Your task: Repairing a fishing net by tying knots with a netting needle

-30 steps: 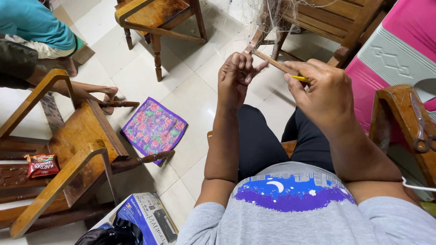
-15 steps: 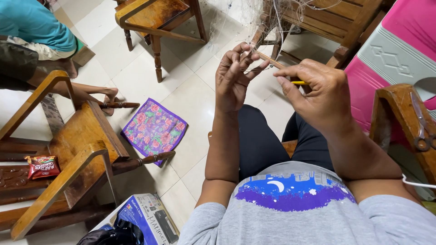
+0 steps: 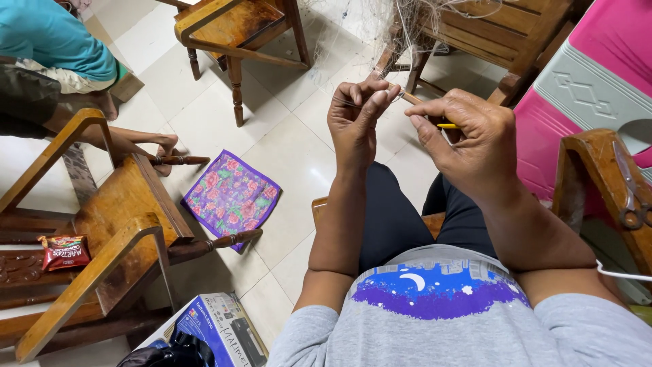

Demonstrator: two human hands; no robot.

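Seen from above, looking down at a seated person's lap and two raised hands.

At 9 o'clock: a wooden chair (image 3: 115,224), with a red snack packet (image 3: 63,251) on a dark surface beside it. At 10 o'clock: another person in a teal top (image 3: 54,41), bare foot (image 3: 146,144) resting on the tiled floor (image 3: 292,156). Just left of centre: a purple flowered cloth (image 3: 231,196) lying flat on the tiles. At 7 o'clock: a printed cardboard box (image 3: 217,329).

Near centre, at 12 o'clock: left hand (image 3: 356,122) held upright, fingers (image 3: 367,95) curled in narrow, pinching fine net threads (image 3: 407,27) that run up toward a second wooden chair (image 3: 502,34) at 1 o'clock. Just to its right: right hand (image 3: 472,139), fingers closed around a thin wooden stick (image 3: 409,97). Stick's tip poking out toward the left fingertips, touching or nearly touching them; cannot tell which. A small yellow end (image 3: 447,126) showing at the right palm, between thumb and curled fingers.

At 2 o'clock: a pink and grey mat (image 3: 591,81). At 3 o'clock: a wooden armrest (image 3: 604,197) with scissors (image 3: 630,187) lying on it.
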